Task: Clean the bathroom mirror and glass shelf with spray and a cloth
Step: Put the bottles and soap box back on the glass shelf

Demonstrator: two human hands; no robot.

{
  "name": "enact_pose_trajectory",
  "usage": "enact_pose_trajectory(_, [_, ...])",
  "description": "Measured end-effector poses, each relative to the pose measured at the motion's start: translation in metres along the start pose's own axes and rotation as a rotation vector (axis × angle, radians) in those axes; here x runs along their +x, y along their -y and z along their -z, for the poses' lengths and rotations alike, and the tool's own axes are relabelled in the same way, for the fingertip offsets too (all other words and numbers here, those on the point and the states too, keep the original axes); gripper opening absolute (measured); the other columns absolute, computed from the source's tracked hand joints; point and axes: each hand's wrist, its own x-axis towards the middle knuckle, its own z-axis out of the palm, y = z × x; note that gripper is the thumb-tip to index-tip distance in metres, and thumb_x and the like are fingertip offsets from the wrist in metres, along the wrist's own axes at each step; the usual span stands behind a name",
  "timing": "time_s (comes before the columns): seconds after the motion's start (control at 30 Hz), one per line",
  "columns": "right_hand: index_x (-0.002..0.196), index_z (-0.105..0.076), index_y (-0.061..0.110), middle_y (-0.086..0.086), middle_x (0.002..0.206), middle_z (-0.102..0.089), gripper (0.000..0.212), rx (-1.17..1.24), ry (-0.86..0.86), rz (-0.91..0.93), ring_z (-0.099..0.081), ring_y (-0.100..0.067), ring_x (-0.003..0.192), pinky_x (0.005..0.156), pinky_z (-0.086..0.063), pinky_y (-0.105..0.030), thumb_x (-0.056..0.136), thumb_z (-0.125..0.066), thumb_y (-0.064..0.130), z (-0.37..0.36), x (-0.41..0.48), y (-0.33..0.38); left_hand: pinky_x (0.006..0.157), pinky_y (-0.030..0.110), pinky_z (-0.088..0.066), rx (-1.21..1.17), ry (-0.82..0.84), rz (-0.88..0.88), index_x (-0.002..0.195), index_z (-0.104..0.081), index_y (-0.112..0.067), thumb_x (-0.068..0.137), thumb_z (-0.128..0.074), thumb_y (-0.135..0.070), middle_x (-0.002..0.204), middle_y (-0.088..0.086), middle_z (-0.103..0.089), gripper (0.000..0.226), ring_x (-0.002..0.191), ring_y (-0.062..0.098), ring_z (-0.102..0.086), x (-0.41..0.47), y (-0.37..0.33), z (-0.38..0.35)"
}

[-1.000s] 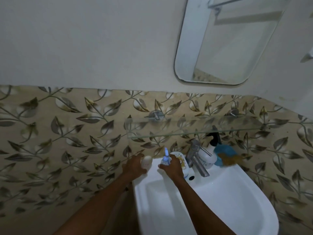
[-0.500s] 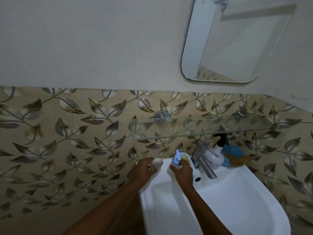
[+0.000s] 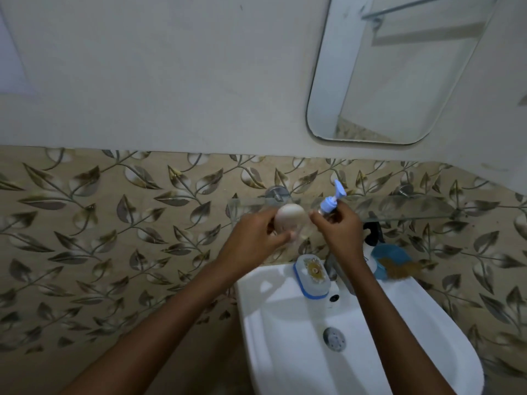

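Observation:
My left hand (image 3: 256,238) grips a small bottle with a rounded cream cap (image 3: 289,216), raised to the front edge of the glass shelf (image 3: 399,208). My right hand (image 3: 340,232) holds a clear pump bottle with a blue pump head (image 3: 332,199) just beside it, its top level with the shelf. The mirror (image 3: 399,69) hangs on the white wall at the upper right. A blue cloth (image 3: 390,256) and a black-topped spray bottle (image 3: 373,232) sit at the sink's back right, under the shelf.
The white sink (image 3: 370,352) is below my arms, with a soap dish (image 3: 312,276) on its back rim and the tap (image 3: 332,263) partly hidden behind my right wrist. Leaf-patterned tiles cover the lower wall.
Both hands have lifted their bottles from the sink's rim up to the glass shelf. The soap dish behind them is now uncovered.

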Motion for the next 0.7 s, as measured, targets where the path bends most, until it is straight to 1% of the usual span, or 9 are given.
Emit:
enact_pose_trajectory(0.07, [0.077,-0.059,0.001,-0.002,0.063,-0.055,0.015,0.022,0.012,0.009,-0.051,-0.015,0.062,0.06,-0.046,-0.033,0.077,-0.069,0.013,-0.003,0.018,0.014,0.067,0.021,-0.056,0.022,-0.042,0.022,0.12,-0.059,-0.016,0.078,-0.072,-0.023,0.099,0.0,-0.068,0.045,0.081,0.006,-0.064,0.011,-0.006,0.016])
enact_pose_trajectory(0.1, [0.078,-0.06,0.0,-0.003,0.064,-0.055,0.016,0.012,0.022,0.014,-0.051,-0.016,0.062,0.061,-0.044,-0.032,0.077,-0.069,0.014,-0.007,0.027,0.018,0.062,0.014,-0.052,0.044,-0.055,0.042,0.12,-0.058,-0.016,0.079,-0.071,-0.024,0.097,-0.002,-0.067,0.044,0.078,0.003,-0.062,0.018,-0.006,0.025])
enact_pose_trajectory(0.17, [0.075,-0.058,-0.001,-0.003,0.06,-0.051,0.019,-0.014,0.059,0.022,-0.047,-0.016,0.06,0.06,-0.039,-0.031,0.076,-0.07,0.014,-0.015,0.044,0.023,0.059,0.011,-0.044,0.078,-0.073,0.079,0.118,-0.059,-0.014,0.081,-0.069,-0.024,0.099,0.0,-0.066,0.04,0.078,0.006,-0.061,0.033,-0.001,0.039])
enact_pose_trajectory(0.23, [0.072,-0.055,-0.002,-0.007,0.059,-0.049,0.024,-0.041,0.094,0.04,-0.045,-0.02,0.058,0.058,-0.036,-0.03,0.076,-0.07,0.015,-0.024,0.058,0.023,0.061,0.013,-0.042,0.107,-0.083,0.096,0.115,-0.061,-0.011,0.082,-0.068,-0.022,0.102,0.004,-0.067,0.035,0.082,0.012,-0.06,0.049,0.007,0.051])
enact_pose_trajectory(0.3, [0.075,-0.056,-0.006,-0.01,0.062,-0.05,0.027,-0.081,0.111,0.041,-0.045,-0.019,0.059,0.059,-0.035,-0.03,0.075,-0.069,0.017,-0.03,0.068,0.022,0.063,0.019,-0.042,0.14,-0.088,0.119,0.111,-0.063,-0.01,0.082,-0.067,-0.024,0.102,0.006,-0.067,0.032,0.084,0.014,-0.058,0.062,0.017,0.058])
enact_pose_trajectory(0.37, [0.068,-0.053,0.0,-0.004,0.058,-0.045,0.024,-0.131,0.137,0.045,-0.041,-0.015,0.054,0.057,-0.032,-0.029,0.075,-0.068,0.018,-0.034,0.076,0.022,0.07,0.027,-0.045,0.168,-0.074,0.142,0.109,-0.064,-0.01,0.082,-0.067,-0.026,0.103,0.007,-0.068,0.031,0.087,0.017,-0.06,0.071,0.026,0.06])
enact_pose_trajectory(0.43, [0.06,-0.044,0.012,0.001,0.053,-0.038,0.029,-0.194,0.177,0.05,-0.035,-0.01,0.05,0.054,-0.027,-0.029,0.076,-0.067,0.02,-0.036,0.082,0.02,0.073,0.031,-0.05,0.173,-0.044,0.158,0.108,-0.064,-0.009,0.083,-0.067,-0.026,0.103,0.009,-0.068,0.031,0.089,0.02,-0.062,0.077,0.033,0.059])
enact_pose_trajectory(0.57, [0.055,-0.034,0.02,0.003,0.051,-0.034,0.04,-0.256,0.23,0.053,-0.032,-0.009,0.048,0.052,-0.024,-0.03,0.076,-0.067,0.02,-0.037,0.086,0.015,0.067,0.024,-0.046,0.175,-0.016,0.146,0.109,-0.064,-0.007,0.082,-0.067,-0.023,0.103,0.011,-0.069,0.031,0.085,0.019,-0.061,0.079,0.038,0.054])
enact_pose_trajectory(0.7, [0.054,-0.032,0.023,0.003,0.052,-0.034,0.042,-0.256,0.236,0.054,-0.031,-0.009,0.049,0.051,-0.023,-0.028,0.076,-0.067,0.017,-0.039,0.087,0.012,0.082,0.037,-0.051,0.173,0.001,0.156,0.11,-0.063,-0.007,0.082,-0.067,-0.019,0.105,0.012,-0.068,0.031,0.09,0.022,-0.063,0.078,0.039,0.051])
